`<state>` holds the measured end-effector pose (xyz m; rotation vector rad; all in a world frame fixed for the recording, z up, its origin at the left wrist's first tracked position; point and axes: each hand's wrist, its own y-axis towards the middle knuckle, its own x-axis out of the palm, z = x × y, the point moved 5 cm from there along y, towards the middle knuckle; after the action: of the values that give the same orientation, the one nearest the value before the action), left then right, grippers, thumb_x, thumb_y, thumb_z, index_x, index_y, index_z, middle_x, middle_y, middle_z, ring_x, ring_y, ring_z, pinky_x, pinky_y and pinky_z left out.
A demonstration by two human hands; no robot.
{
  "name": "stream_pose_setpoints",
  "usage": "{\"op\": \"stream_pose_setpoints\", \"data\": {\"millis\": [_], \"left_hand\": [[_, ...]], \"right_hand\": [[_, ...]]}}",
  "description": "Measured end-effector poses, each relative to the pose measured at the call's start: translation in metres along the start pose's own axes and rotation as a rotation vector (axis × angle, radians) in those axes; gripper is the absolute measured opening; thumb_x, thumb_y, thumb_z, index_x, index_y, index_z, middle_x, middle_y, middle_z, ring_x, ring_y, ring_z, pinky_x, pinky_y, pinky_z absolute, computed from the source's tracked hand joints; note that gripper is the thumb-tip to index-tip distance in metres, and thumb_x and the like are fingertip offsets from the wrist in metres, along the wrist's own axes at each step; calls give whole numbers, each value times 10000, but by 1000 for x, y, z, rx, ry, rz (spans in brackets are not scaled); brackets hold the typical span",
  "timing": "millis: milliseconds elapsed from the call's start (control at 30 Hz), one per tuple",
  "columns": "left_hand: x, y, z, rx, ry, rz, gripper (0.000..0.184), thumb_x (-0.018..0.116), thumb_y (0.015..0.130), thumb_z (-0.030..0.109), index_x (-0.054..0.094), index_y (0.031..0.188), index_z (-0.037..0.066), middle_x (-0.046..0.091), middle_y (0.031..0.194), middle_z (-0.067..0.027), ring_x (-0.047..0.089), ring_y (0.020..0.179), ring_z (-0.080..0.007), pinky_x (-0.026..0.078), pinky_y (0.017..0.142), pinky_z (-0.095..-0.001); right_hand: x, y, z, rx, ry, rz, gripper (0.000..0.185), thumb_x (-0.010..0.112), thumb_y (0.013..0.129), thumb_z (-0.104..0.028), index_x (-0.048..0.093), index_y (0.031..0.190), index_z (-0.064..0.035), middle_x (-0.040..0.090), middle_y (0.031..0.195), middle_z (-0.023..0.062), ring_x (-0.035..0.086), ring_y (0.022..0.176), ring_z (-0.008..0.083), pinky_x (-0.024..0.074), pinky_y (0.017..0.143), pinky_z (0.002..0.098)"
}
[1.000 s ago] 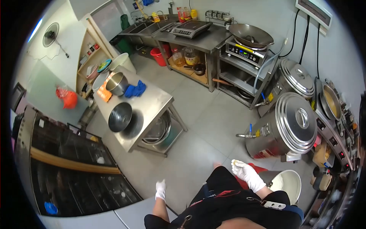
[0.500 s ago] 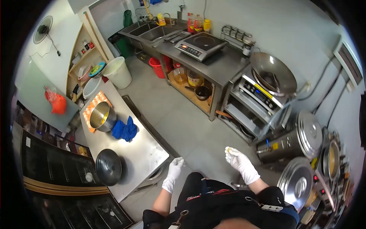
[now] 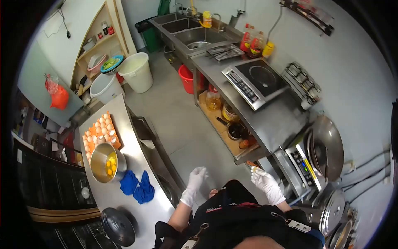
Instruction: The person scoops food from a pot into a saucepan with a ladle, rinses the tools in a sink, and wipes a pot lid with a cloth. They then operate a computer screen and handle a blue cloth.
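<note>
Shining table (image 3: 133, 153): stood at the person's left.
Orange tray (image 3: 116, 143): lay on it, many eggs (image 3: 103, 125) left.
Metal bowl (image 3: 121, 162): stood close by the tray.
Left hand (image 3: 195, 182): was half curled; can't tell if it held anything.
Right hand (image 3: 266, 184): pinched its fingers close; can't tell either.
Yolks (image 3: 109, 170): sat in the bowl; some eggs seemed done.

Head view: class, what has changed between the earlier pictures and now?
The camera has moved closer to the sink. The left hand has come alongside the table; the right hand has come near the rack under the wok. Neither hand visibly took or released anything. The eggs, steel bowl and cloth stayed on the table.
</note>
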<state>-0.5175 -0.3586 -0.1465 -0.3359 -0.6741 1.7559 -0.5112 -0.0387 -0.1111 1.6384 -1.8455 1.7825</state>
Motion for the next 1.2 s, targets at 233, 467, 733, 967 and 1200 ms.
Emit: {"op": "stream_pose_setpoints", "data": {"millis": [233, 467, 733, 967, 1200], "left_hand": [[25, 142, 99, 129, 86, -94, 300, 579, 942, 198, 572, 1161, -6, 650, 905, -69, 613, 729, -122, 492, 650, -245], [-72, 246, 209, 85, -89, 267, 262, 576, 945, 193, 590, 1126, 4, 653, 874, -58, 618, 696, -124, 496, 627, -239], [-208, 375, 263, -77, -312, 506, 288, 564, 946, 256, 579, 1089, 5, 677, 921, -146, 676, 715, -206, 549, 596, -299], [-249, 571, 461, -38, -139, 352, 309, 577, 941, 216, 555, 1122, -34, 676, 905, -139, 672, 728, -211, 552, 650, -315], [-207, 775, 663, 102, 99, 127, 364, 591, 939, 223, 538, 1181, -44, 657, 944, -136, 659, 798, -197, 543, 696, -315]], "right_hand": [[101, 167, -55, 108, -115, -128, 253, 620, 859, -60, 602, 1109, -33, 642, 1053, 57, 605, 949, 176, 449, 904, 296], [299, 344, -81, 259, -238, -387, 210, 604, 880, -66, 616, 1085, -27, 638, 1007, 53, 604, 933, 159, 481, 827, 314], [504, 533, -62, 343, -285, -525, 184, 612, 879, -67, 635, 1055, -19, 651, 956, 62, 609, 868, 167, 484, 790, 297], [663, 681, -133, 216, -123, -436, 183, 620, 873, -63, 637, 1051, -25, 659, 975, 57, 622, 897, 163, 507, 791, 301], [831, 801, -260, -337, -370, -282, 255, 623, 863, -44, 617, 1109, 23, 672, 1003, 97, 640, 855, 161, 526, 750, 273]]}}
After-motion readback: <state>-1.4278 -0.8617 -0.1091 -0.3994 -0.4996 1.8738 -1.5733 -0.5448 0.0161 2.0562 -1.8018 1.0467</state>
